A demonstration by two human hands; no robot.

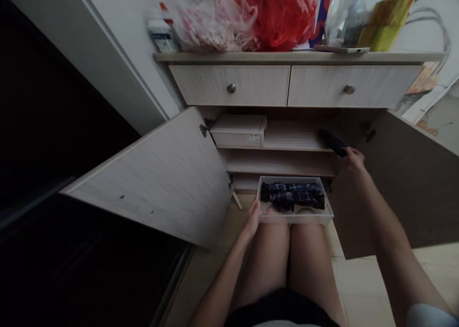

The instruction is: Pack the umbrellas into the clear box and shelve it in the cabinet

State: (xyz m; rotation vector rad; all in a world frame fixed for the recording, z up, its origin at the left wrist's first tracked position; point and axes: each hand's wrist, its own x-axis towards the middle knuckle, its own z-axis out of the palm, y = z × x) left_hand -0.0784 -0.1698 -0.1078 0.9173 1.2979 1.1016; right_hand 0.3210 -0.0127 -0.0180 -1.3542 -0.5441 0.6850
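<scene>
A dark, folded umbrella-like object [332,142] is at the right end of the upper shelf, its near end gripped by my right hand [355,158]. My left hand [254,214] holds the left side of a translucent tray [329,216], which rests on my knees. Inside the tray lie dark plaid folded umbrellas [296,195], side by side, with a small dark item in front of them. A pale closed box [238,130] sits on the left part of the upper shelf.
Both cabinet doors, left [154,179] and right [405,188], stand open. Two drawers [229,85] are closed above the shelves. On the cabinet top [279,57] are a red plastic bag [281,16], a clear bag [215,23], a white bottle [162,33] and a yellow package [387,23].
</scene>
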